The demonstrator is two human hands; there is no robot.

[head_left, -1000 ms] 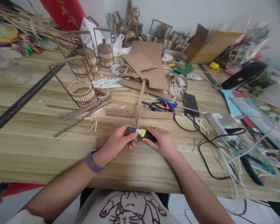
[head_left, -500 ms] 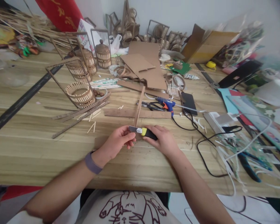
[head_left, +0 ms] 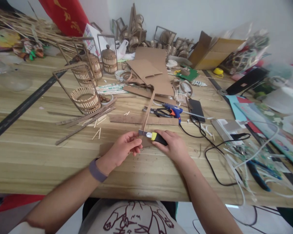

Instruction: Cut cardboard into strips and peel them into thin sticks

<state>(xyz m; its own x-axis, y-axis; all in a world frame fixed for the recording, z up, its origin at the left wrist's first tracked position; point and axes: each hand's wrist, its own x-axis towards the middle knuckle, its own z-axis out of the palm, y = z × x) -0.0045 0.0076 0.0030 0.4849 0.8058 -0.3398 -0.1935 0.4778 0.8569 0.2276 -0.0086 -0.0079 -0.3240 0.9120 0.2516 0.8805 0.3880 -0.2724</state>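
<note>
My right hand (head_left: 172,144) is wrapped round the black and yellow handle of a utility knife (head_left: 159,138). Its blade points left and lies across the near end of a narrow cardboard strip (head_left: 148,109). The strip stretches away from me toward the cardboard sheets. My left hand (head_left: 127,144) is closed, thumb against curled fingers, just left of the blade tip. The strip's near end seems to run into those fingers, though the grip itself is partly hidden. A flat piece of cardboard (head_left: 148,142) lies on the table beneath the hands.
Beyond the hands lie a wider cardboard strip (head_left: 122,119), pliers (head_left: 158,112) and a blue glue gun (head_left: 174,111) with its cord. Small slatted baskets (head_left: 86,102) stand at left. Cardboard sheets (head_left: 150,58) lie behind. Cables and a power strip (head_left: 224,130) spread at right.
The knife and right hand have shifted slightly right, and the blade has drawn away from the left fingers. The strip's near end has moved slightly right; the left hand is nearly still.
</note>
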